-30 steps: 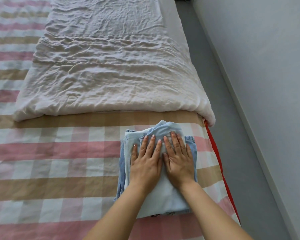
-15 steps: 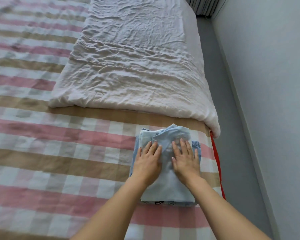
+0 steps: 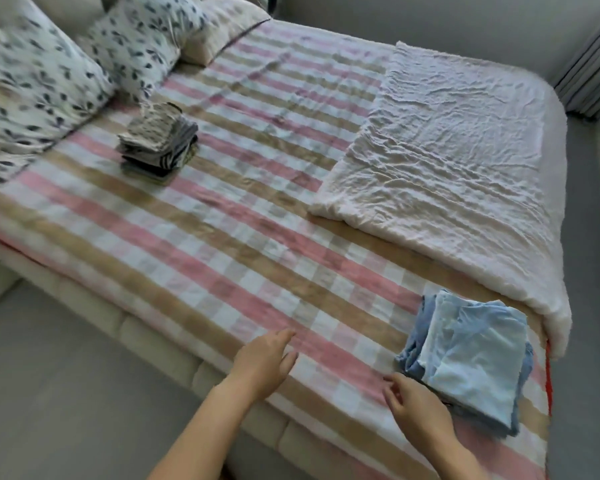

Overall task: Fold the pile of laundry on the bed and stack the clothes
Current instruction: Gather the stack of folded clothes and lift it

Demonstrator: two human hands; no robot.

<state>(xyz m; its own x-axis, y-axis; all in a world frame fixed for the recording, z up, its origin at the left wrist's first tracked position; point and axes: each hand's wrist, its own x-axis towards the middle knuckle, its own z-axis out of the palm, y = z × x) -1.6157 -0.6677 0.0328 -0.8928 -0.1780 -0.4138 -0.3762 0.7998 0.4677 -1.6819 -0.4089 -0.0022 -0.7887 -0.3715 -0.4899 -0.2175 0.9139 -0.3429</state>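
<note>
Pale-blue folded stack (image 3: 471,362) lies square on checked bedspread (image 3: 222,244); left hand (image 3: 265,362), right hand (image 3: 414,407) empty, fingers loose.

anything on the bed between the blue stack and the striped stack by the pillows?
Nothing: the head view shows only bare checked bedspread between the blue stack and the striped stack.

Two stacks of folded clothes lie on the checked bed (image 3: 222,258): one blue stack (image 3: 471,362), one grey-striped stack (image 3: 158,143); two leaf-print pillows (image 3: 32,84) (image 3: 142,43); one beige pillow (image 3: 222,26); one white quilt (image 3: 447,161); two bare hands, left hand (image 3: 262,367) and right hand (image 3: 418,407).
</note>
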